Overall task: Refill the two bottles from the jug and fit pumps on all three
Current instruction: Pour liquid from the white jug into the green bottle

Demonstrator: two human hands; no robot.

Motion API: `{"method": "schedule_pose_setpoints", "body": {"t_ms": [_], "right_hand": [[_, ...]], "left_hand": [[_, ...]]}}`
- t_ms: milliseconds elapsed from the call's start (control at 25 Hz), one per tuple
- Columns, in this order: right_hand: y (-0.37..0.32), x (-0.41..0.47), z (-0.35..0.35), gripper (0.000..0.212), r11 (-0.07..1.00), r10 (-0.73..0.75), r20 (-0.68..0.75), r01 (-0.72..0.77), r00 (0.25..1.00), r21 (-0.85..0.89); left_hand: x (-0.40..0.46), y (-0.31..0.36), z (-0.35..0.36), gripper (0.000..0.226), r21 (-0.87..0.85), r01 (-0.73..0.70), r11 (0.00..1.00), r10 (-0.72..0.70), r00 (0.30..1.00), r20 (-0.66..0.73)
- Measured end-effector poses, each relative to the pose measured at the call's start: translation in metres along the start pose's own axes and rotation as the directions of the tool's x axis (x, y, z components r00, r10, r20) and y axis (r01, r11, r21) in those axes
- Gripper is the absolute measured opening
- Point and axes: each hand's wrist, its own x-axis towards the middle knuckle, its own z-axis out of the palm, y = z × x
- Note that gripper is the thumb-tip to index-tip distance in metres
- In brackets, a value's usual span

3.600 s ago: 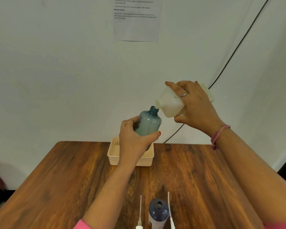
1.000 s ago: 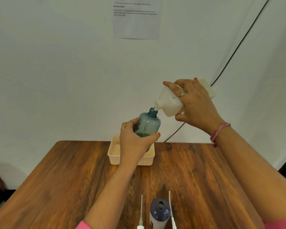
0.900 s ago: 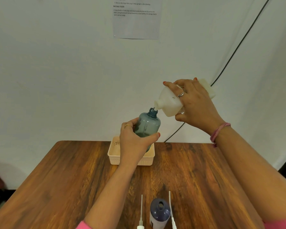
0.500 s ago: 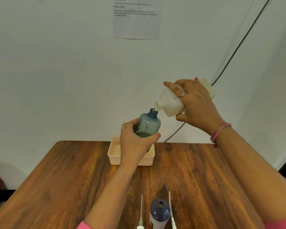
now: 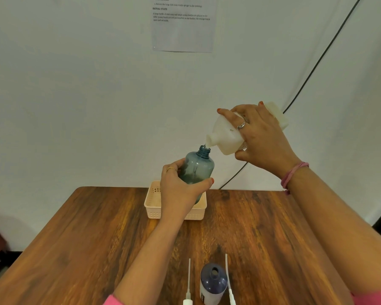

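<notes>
Tilting jug [image 5: 227,137] over blue bottle [image 5: 198,167]

left hand [image 5: 179,186]: raised, fingers curled | right hand [image 5: 263,137]: raised, gripping

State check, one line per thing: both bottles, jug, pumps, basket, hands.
Blue-grey bottle: uncapped, held above the table.
White jug: tilted, spout at that bottle's mouth.
Dark bottle: upright, open, no pump.
Pumps: loose on the table.
Basket: open.
Left hand: grips blue-grey bottle.
Right hand: grips jug.
</notes>
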Motion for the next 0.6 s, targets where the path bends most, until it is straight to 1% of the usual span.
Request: {"method": "schedule_pose_setpoints", "body": {"t_ms": [240,600], "right_hand": [[-0.0005,0.0009,-0.0031,0.102,1.0,-0.003,-0.006,0.003,1.0,-0.002],[-0.0032,-0.0006,-0.0051,0.101,0.999,-0.018,-0.018,0.017,1.0,-0.032]], "left_hand": [[-0.0011,0.0021,-0.0015,0.072,-0.001,-0.008,1.0,0.008,1.0,0.005],[-0.0036,0.0029,-0.0025,0.072,-0.018,-0.007,1.0,0.007,1.0,0.011]]}}
